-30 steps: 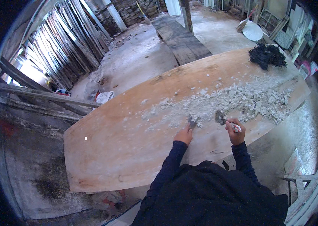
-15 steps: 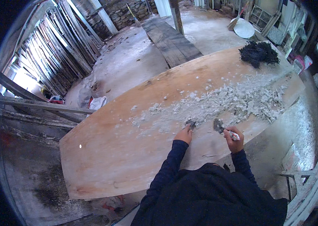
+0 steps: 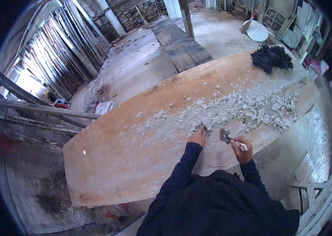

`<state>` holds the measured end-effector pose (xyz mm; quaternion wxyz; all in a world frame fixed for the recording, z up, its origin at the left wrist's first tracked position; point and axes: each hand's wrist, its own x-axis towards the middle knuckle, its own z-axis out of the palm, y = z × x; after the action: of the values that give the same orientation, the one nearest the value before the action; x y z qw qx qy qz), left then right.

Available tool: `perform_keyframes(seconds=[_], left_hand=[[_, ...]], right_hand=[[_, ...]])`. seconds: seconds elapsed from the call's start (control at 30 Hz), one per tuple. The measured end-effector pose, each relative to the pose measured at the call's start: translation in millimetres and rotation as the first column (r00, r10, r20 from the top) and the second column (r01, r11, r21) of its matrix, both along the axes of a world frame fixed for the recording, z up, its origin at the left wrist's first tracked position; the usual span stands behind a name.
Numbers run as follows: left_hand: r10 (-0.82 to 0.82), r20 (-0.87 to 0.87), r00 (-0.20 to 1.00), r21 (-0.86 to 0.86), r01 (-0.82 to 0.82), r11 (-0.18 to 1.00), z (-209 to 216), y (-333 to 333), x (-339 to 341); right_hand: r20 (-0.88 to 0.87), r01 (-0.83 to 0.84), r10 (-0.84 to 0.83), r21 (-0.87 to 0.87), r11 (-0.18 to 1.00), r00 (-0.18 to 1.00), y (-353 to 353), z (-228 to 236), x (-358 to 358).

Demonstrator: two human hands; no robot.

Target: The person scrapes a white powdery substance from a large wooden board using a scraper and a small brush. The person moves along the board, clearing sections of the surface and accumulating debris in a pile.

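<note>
White and pale grey flakes and chunks (image 3: pixel 260 106) lie in a long heap across a wide wooden board (image 3: pixel 107 169). At the heap's near left edge is my left hand (image 3: pixel 198 137), its fingers bent down among the crumbs. Something small and dark shows at its fingertips, too unclear to name. My right hand (image 3: pixel 243 150) is closed round the white-and-red handle of a small scraper-like tool (image 3: pixel 225 135). The tool's broad, dark end points left, low over the board just short of the heap. Between the two hands is a short gap.
A black bristly bundle (image 3: pixel 271 58) sits at the board's far right corner. Beyond the board runs a dark plank (image 3: pixel 181 45) over the floor. Wooden poles (image 3: pixel 62 55) lean at the left. A broom (image 3: pixel 248 23) and a white round basin (image 3: pixel 257 31) stand at the back right.
My left hand has shifted slightly right, and the dark thing at its fingertips shows less. My right hand and its tool have moved a little left and nearer to me.
</note>
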<state>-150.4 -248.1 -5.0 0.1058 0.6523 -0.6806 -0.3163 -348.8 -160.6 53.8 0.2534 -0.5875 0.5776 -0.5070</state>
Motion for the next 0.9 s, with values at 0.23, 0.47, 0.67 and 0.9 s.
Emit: perform_keyframes(seconds=[0.23,0.47,0.67,0.9], left_hand=[[0.037,-0.066,0.997,-0.131,-0.046,0.990,25.3,60.4,39.3],[0.340,0.095,0.936,-0.129,-0.327,0.936,65.2,125.0,101.4],[0.581,0.087,0.809,0.002,-0.583,0.812,66.1,137.9,131.7],[0.628,-0.036,0.777,-0.051,-0.629,0.776,43.1,151.9,143.9]], right_hand=[[0.028,-0.051,0.049,0.066,0.996,0.998,-11.1,-8.1,11.4],[0.047,-0.411,0.409,0.171,0.895,0.911,-35.2,-7.8,86.9],[0.241,-0.512,0.466,0.191,0.838,0.852,-90.3,-60.9,116.4],[0.201,-0.106,0.067,0.189,0.976,0.977,-159.6,-59.0,-2.5]])
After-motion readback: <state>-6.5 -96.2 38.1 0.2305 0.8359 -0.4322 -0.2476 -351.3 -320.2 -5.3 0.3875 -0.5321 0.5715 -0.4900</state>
